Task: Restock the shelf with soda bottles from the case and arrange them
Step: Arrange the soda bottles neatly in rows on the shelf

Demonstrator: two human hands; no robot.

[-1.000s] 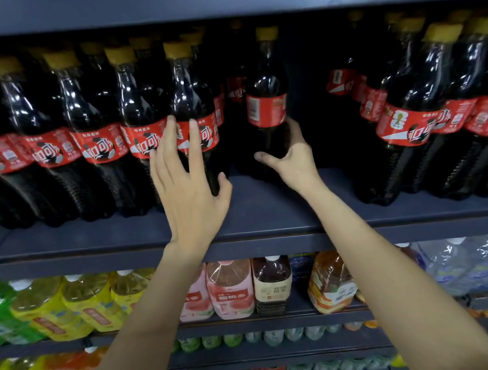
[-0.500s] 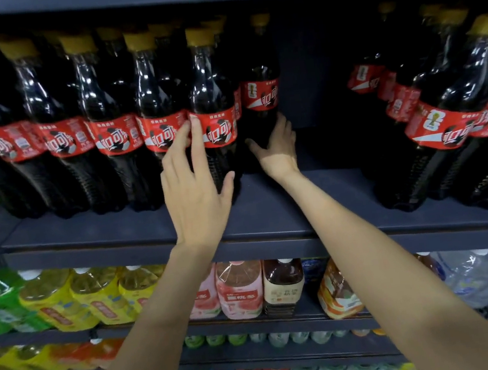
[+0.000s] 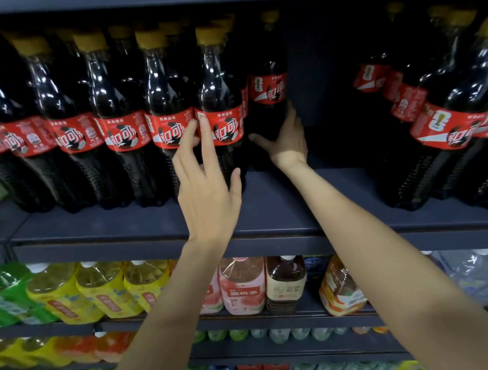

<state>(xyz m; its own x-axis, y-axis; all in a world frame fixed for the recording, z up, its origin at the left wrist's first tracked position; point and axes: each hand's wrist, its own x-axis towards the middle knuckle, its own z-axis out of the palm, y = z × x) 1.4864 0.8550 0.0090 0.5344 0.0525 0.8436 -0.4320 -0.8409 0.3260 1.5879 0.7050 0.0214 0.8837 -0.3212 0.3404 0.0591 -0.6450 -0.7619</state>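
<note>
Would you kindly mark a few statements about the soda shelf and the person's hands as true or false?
1. The right hand grips a cola bottle set behind the front row. True.
2. The left hand holds a bottle lifted off the shelf. False: its straight fingers touch the label of a front-row bottle standing on the shelf.
3. The cola caps are white. False: yellow.
4. A gap separates the left and right cola groups. True.
</note>
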